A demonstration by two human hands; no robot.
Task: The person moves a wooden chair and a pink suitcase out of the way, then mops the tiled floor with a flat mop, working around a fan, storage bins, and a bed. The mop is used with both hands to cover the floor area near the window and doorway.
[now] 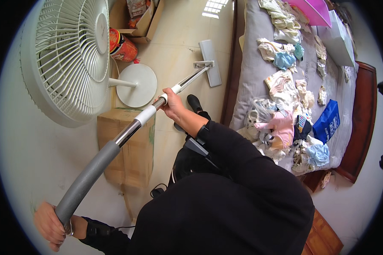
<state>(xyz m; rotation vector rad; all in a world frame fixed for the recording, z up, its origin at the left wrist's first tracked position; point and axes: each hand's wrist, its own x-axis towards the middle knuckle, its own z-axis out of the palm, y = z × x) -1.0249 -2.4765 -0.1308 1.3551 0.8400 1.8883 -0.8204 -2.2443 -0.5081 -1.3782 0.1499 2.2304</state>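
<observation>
Both my hands are on one long flat mop. At the lower left, my left hand (52,224) grips the end of its grey foam handle (87,181). Farther up, my right hand (172,103) is wrapped around the metal pole near a white collar. The pole slants away from me to the flat grey-white mop head (210,63), which is on the tiled floor (175,54) beside the bed. A metal bracket joins pole and head. The underside of the head is hidden.
A white standing fan (73,57) rises at the left, its round base (136,85) near the pole. Below it stands a cardboard box (127,149). An open carton (143,25) and a red container (124,47) are behind. The bed (252,86) at right carries clothes and a blue bag (327,122).
</observation>
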